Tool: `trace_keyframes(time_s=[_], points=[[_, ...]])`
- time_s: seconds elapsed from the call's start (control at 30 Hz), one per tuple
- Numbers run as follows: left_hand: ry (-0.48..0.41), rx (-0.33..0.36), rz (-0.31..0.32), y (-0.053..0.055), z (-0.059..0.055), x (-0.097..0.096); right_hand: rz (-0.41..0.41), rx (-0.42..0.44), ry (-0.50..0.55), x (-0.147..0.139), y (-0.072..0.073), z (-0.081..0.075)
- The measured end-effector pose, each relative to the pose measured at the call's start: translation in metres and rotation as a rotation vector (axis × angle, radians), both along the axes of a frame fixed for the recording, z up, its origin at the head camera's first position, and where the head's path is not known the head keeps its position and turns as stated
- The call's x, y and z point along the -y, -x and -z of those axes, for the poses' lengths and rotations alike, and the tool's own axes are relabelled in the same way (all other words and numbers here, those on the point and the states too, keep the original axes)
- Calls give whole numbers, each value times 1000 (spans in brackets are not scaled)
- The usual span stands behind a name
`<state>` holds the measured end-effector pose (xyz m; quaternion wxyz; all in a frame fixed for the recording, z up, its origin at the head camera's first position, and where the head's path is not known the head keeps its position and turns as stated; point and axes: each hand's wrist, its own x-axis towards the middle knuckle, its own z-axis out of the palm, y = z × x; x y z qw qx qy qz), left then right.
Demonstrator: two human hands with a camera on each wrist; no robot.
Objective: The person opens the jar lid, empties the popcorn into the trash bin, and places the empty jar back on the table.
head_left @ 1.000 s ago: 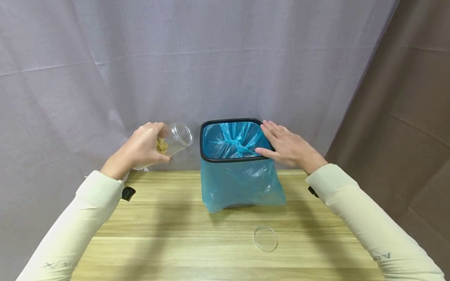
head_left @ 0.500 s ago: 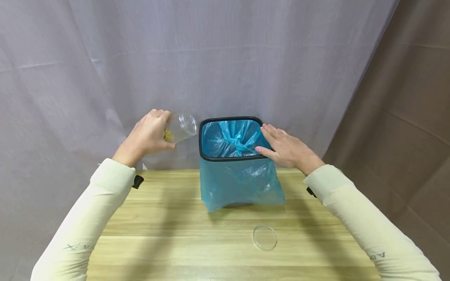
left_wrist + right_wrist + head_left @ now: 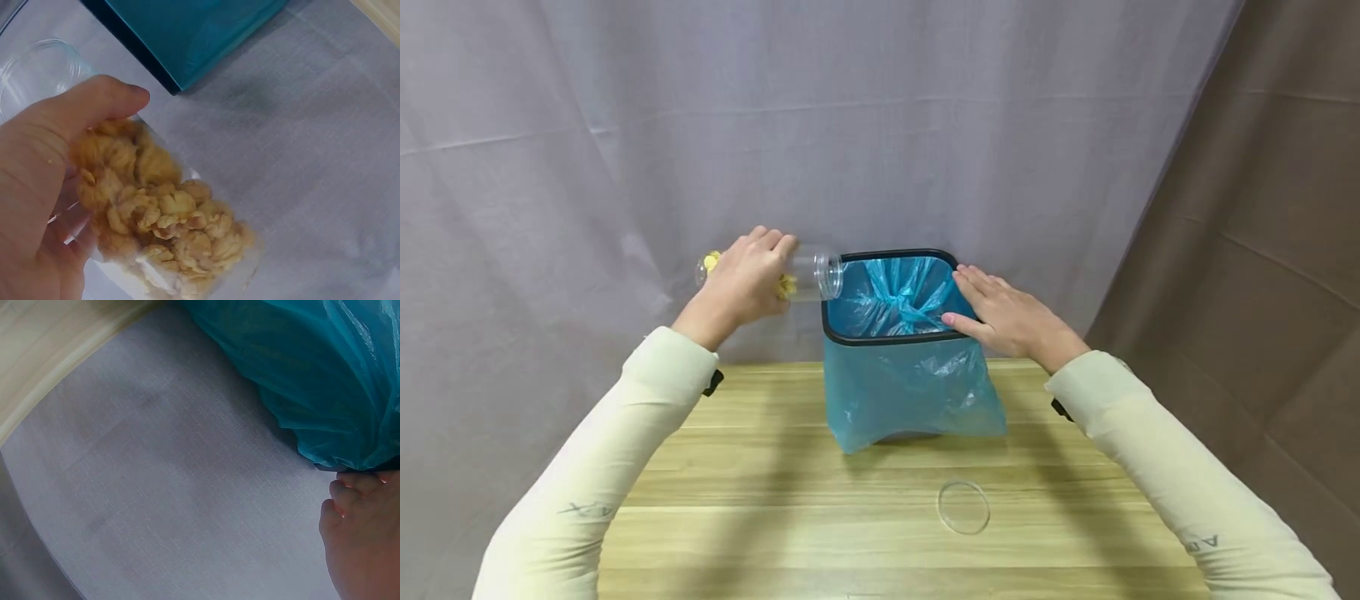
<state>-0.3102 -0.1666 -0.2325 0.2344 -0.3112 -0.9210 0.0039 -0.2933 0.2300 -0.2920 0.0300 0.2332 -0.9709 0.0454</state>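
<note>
My left hand (image 3: 745, 279) grips a clear jar (image 3: 811, 277) that lies almost level, its open mouth at the left edge of the bin's rim. Yellow-brown pieces like popcorn (image 3: 181, 219) fill the jar's lower part, plainly seen in the left wrist view. A bin (image 3: 895, 341) with a black rim stands at the back of the table, lined with a blue plastic bag (image 3: 917, 383) that hangs over its outside. Against the rim's right side rests my right hand (image 3: 1015, 321), fingers straight and thumb spread over the front corner.
A thin, pale, round ring-like thing (image 3: 939, 506) lies on the wooden table (image 3: 820, 542) in front of the bin. Behind the table hangs a grey curtain (image 3: 880, 142), with a brown one (image 3: 1255, 292) to the right.
My left hand has moved right and slightly up with the jar, from well left of the bin to its rim, and the jar has tipped closer to level. The right hand stays on the rim.
</note>
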Motion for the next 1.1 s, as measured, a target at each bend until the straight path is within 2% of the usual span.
trace_keyframes(time_s=[0.27,1.1], points=[[102,-46,-7,3,1,-11,10,-2,7,1,-1,-1],[158,-314,50,15,11,-28,10,11,15,4,-2,3]])
